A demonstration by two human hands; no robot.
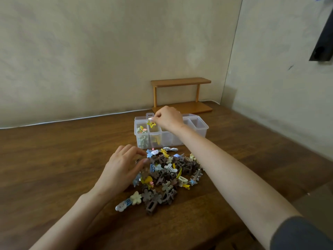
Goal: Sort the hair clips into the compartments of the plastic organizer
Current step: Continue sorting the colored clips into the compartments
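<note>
A clear plastic organizer (pixel 200 131) stands on the wooden table, its row of compartments open at the top. My right hand (pixel 168 118) hovers over the second compartment from the left and pinches a yellow star hair clip (pixel 151 124). The leftmost compartment holds pale green clips (pixel 141 131); the second holds some yellow ones. In front of the organizer lies a heap of hair clips (pixel 167 177), mostly brown with blue, yellow and cream ones. My left hand (pixel 122 166) rests at the heap's left edge, its fingertips touching the clips.
A small two-level wooden shelf (pixel 181 94) stands behind the organizer against the wall. A white cable runs along the table's back edge. A dark object (pixel 322 44) hangs on the right wall. A cloud-shaped clip (pixel 123 205) lies at the heap's near left.
</note>
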